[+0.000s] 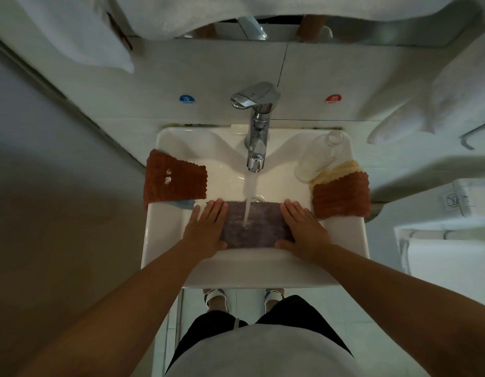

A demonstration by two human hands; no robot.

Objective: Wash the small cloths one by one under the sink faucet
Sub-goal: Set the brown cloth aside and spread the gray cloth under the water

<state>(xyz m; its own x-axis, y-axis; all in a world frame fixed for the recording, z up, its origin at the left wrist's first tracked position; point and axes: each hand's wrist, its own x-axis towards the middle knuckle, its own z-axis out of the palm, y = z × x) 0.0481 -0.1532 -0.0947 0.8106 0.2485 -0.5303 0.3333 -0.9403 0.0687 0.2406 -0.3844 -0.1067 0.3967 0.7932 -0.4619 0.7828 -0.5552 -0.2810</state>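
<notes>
Faucet [256, 142] running; stream lands mid-way on a grey-purple cloth [253, 225] spread flat in the sink [165, 240] basin, near side. Left hand [206, 229] presses its left edge, right hand [304, 231] its right edge; fingers of both straight and flat, nothing grasped.

Progress, judged: one cloth in the wash, wetting stage, not yet rubbed or wrung.

On the left rim: a rust cloth [174, 178] draped over the edge, a bit of blue cloth [182, 204] showing beneath it. On the right rim: a second rust cloth [342, 195] lying over a pale yellow cloth [336, 171], beside a clear cup [319, 159]. Cannot tell which pile is washed and which waits; several cloths likely remain.
</notes>
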